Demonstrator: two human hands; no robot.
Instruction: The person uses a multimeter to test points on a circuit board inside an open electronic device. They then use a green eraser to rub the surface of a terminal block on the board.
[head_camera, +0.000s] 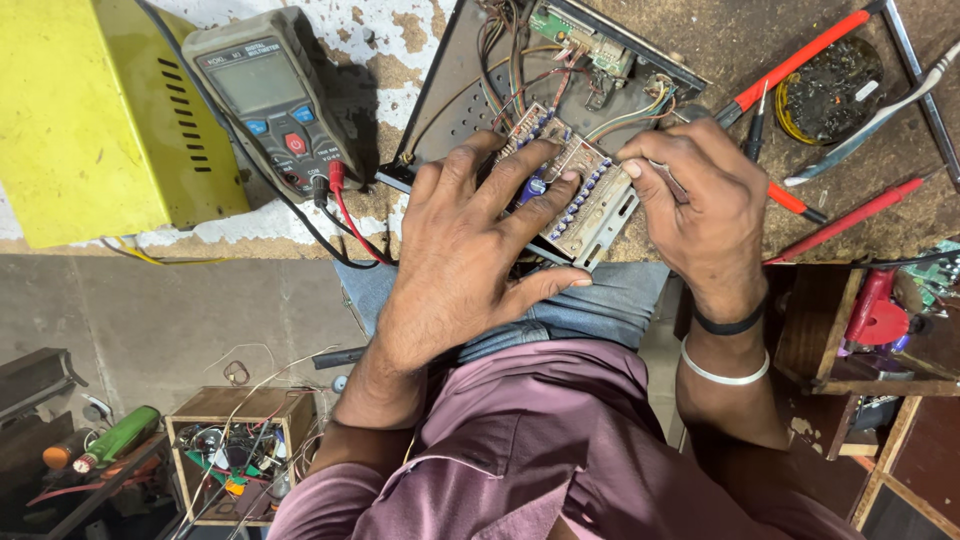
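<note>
Head view: left hand (470, 245) lies spread, fingers wide, pressing a small circuit board (585, 205) at the edge of the worn workbench (700, 40), just below an open metal chassis (470, 85) full of wires. Right hand (700, 210) pinches a thin tool at the board's right side; a multimeter (270, 100) leans against a yellow box (90, 110), left.

Yellow box (85, 115) sitting at tabletop (700, 30) left edge; grey multimeter (268, 95) lying just beside it, leads plugged in. Red-handled tools (800, 60) lying at right. Wooden crate (240, 450) of parts standing on floor.
</note>
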